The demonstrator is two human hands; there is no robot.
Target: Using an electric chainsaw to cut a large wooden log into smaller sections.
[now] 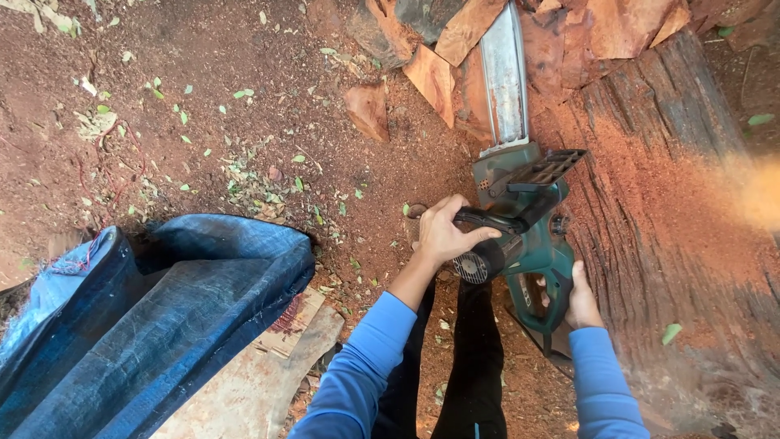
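Observation:
A green chainsaw (528,213) points away from me, its long grey bar (504,77) reaching up over pieces of cut wood. My left hand (445,232) is wrapped around the black front handle of the chainsaw. My right hand (582,301) grips the rear handle at the saw's lower end. A big dark log (674,228), dusted with reddish sawdust, lies right beside the saw. Both arms wear blue sleeves.
A dark blue woven tarp (154,309) lies crumpled at lower left over a pale board (268,378). Reddish slabs of bark and wood (431,77) are piled at the top. The ground is red-brown soil strewn with small leaves. My dark trouser legs (471,374) show below.

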